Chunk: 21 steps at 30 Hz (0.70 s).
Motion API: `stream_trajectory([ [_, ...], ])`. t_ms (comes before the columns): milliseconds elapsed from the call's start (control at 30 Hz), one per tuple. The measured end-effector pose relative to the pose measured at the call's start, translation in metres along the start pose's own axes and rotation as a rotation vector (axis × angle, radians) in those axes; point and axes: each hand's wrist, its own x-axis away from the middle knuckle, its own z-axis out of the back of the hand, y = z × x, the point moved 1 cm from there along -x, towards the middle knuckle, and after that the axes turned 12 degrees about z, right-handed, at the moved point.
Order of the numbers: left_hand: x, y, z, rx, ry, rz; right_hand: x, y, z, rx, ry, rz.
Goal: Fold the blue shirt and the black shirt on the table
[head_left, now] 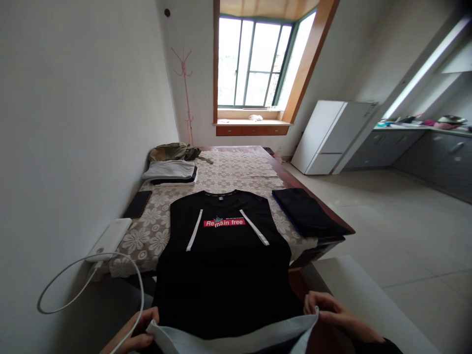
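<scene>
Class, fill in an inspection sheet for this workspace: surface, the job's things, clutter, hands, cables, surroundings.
Surface: table under a floral lace cloth.
Job's things: black T-shirt lying front up, printed "Remain free", its white hem hanging over the near edge.
Clutter: folded dark garment, grey folded pile, olive bundle, black slab.
Hands: left hand and right hand each grip a hem corner.
Cables: white cable looping from a white power bank.
Surroundings: window, pink coat stand, white fridge, kitchen counter.

Left hand point(134, 334) cut off by the bottom edge; shirt point(224, 265) hem's underside hidden; small print above logo unreadable.
</scene>
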Motion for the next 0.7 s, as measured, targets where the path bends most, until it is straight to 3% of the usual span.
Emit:
stream_trajectory([
  [167,-0.023,-0.014,0.005,-0.036,0.118,-0.094,-0.021,0.047,-0.002,-0.028,-0.004,-0.034],
  [267,-0.038,-0.017,0.006,-0.086,0.184,-0.053,-0.039,0.072,-0.011,-0.048,0.0,-0.103],
  [367,-0.055,-0.019,0.003,-0.221,0.277,0.017,-0.062,0.081,-0.026,-0.013,-0.019,-0.121],
  [533,-0.067,-0.012,-0.011,-0.405,0.315,0.057,-0.091,0.051,-0.044,0.065,-0.102,-0.035],
  [700,-0.053,0.03,-0.029,-0.392,0.398,-0.035,-0.102,-0.03,-0.039,0.148,-0.117,0.145],
])
